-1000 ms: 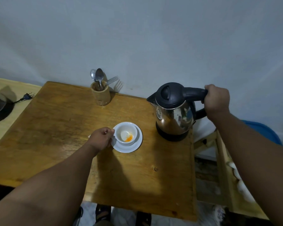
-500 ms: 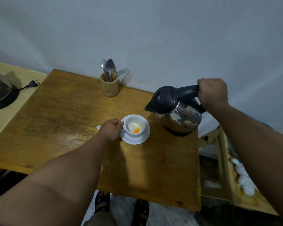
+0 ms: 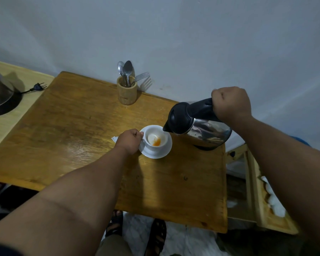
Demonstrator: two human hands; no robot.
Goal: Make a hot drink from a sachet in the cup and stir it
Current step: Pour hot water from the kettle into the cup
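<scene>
Now left hand fingers pinch the cup handle; right hand grips the tilted kettle near the table edge.

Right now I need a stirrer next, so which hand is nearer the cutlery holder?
Left. The left hand holds the cup, below the cutlery holder. The right hand grips the kettle, farther to the holder's right.

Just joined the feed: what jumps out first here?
The steel kettle, tilted by the right hand, its spout over the white cup at the table's middle. The left hand grips the cup's handle; orange powder lies inside. Spoons and a fork stand in a wooden holder by the wall.
</scene>
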